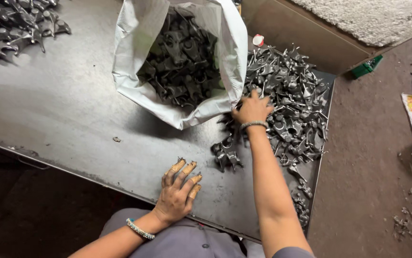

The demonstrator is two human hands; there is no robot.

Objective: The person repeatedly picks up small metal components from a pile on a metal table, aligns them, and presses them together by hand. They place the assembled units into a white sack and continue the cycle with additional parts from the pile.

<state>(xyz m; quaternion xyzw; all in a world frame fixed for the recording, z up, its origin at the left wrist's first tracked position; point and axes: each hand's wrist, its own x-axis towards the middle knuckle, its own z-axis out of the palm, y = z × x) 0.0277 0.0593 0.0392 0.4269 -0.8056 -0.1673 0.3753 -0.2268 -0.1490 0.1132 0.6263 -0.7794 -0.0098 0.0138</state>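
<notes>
- Our right hand (252, 109) reaches to the heap of grey metal parts (289, 102) at two o'clock on the dark table (62, 110); we cannot tell what its fingers grip.
- Our left hand (178, 191) rests flat at six o'clock, fingers (185, 171) slightly spread, holding nothing.
- A white sack (134, 52) of parts stands open at twelve o'clock, just beside the right hand.

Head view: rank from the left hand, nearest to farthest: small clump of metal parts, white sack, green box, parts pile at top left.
From the left hand, flat on the table:
1. Small clump of metal parts, just up and right.
2. White sack, ahead at centre.
3. Parts pile at top left, far corner.
4. Green box, off the table's far right; only roughly farther than 3.
</notes>
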